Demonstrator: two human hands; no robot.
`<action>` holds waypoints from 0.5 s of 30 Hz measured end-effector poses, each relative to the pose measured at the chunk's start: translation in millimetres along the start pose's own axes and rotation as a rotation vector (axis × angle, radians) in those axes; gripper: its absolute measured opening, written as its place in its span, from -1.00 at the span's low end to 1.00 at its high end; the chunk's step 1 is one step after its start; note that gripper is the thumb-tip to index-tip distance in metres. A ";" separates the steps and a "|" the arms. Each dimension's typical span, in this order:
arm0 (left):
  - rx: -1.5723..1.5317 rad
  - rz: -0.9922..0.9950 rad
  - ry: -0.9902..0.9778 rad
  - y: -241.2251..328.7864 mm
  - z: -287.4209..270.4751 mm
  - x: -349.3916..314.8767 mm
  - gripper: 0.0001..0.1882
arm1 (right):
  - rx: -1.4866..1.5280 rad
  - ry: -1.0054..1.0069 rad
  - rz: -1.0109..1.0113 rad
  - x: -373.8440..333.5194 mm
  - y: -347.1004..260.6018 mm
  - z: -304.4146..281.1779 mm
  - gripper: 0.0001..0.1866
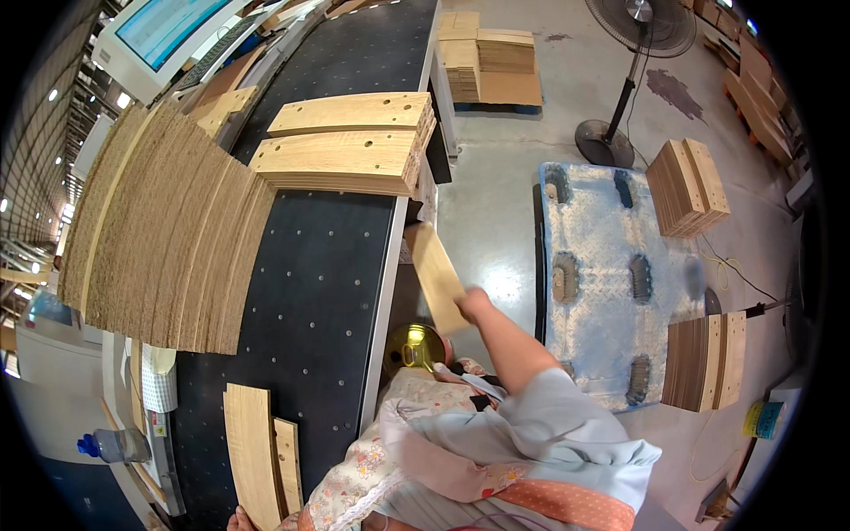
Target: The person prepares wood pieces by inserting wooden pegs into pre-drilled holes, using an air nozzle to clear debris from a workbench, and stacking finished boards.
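The head view shows the right hand (pixel 475 306) out past the table's edge, its fingers curled around one side of a wood-grain panel (pixel 436 276) near the end closest to the body. This grip probably lets the panel swing freely, with most of its length reaching away; the hand and panel are slightly blurred. The panel is in the air beside the black ball-transfer table (pixel 310 265), over the gap between the table and the floor area.

The left hand (pixel 239 519) is at the lower edge of the view, touching the near end of a long pale board (pixel 251 447). Most of its fingers are hidden, so I cannot tell whether it grips or merely steadies. A shorter drilled board (pixel 288 456) lies right beside it.

Along the table's left side stands a long row of boards on edge (pixel 177 230), packed tightly, likely so that they support one another. Drilled panels (pixel 341 155) are piled across the table ahead, blocking the way along it. To the right lies a worn blue pallet (pixel 602 239), with two board stacks (pixel 695 186) by its right edge. A floor fan (pixel 605 143) stands beyond its far end.
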State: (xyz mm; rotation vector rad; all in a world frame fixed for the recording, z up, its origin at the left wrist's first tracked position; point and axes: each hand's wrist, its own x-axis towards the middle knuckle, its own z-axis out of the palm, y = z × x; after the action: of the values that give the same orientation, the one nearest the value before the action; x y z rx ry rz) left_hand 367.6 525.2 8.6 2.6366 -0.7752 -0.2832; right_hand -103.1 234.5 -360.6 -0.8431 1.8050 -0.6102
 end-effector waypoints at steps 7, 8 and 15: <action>-0.255 -0.103 0.033 56.9 8.4 -43.9 -0.57 | -0.083 0.093 -0.101 99.2 -125.2 -39.0 -0.71; -0.199 -0.086 0.013 51.8 9.2 -44.5 -0.58 | 0.017 0.184 -0.130 95.5 -113.0 -41.4 -0.70; -0.088 0.307 0.220 -65.6 29.4 -14.6 -0.66 | 0.205 -1.403 -0.540 -88.2 -159.2 -82.0 -0.65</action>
State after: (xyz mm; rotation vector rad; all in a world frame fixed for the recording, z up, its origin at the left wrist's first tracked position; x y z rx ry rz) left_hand 378.3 575.5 -43.6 2.3712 -1.0459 0.0552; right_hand -115.2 205.2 -163.5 -1.1754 0.2407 -0.3299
